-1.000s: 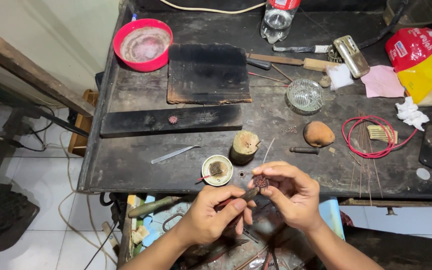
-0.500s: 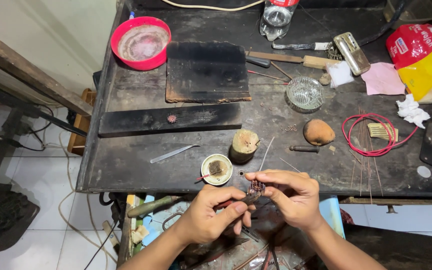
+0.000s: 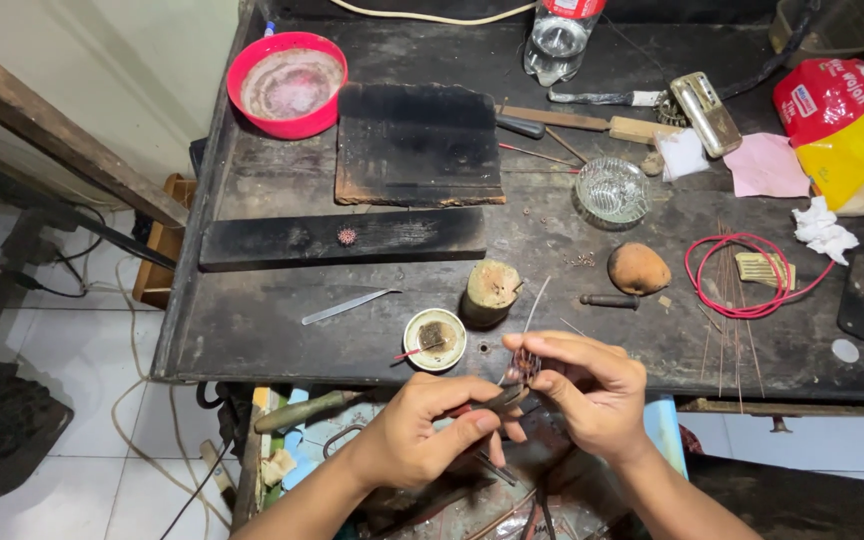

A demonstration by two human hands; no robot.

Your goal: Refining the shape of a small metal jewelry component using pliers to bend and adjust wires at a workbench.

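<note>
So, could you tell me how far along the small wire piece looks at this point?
Done: one small round coiled piece already lies on the dark slab. In hand: the right hand pinches a small wire piece with a thin wire sticking up, while the left hand grips it with pliers. Left: spare straight wires lie unused on the workbench.

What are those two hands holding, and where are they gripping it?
The left hand grips dark metal pliers by the handles. The right hand pinches a small round wire piece at its edge with the fingertips.
</note>
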